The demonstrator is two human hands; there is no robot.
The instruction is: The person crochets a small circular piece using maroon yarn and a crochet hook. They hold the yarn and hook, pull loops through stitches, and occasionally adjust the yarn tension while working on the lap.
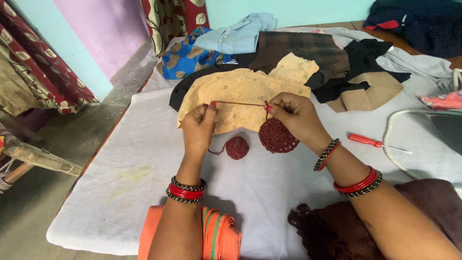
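Nearest the camera lay a folded orange cloth (pixel 219 236) under the left forearm, and to its right a dark maroon fringed shawl (pixel 337 231); both rested on the white-covered table (pixel 120 183). The left hand (pixel 198 129) had its fingers pinched narrow on a taut strand of maroon yarn (pixel 238 103); just right of it sat one small yarn ball (pixel 237 147); the right hand (pixel 294 115) gripped the other end of the strand and held one round maroon crocheted disc (pixel 278 136), hanging against the table. In my judgement the work went best with the strand kept evenly tight and the ball left free to roll, so each loop matched the last. Counted: one ball, one disc, one red-handled screwdriver (pixel 371 141) well right of the hands, one beige patterned fabric (pixel 240 94) behind them; bangles on both wrists.
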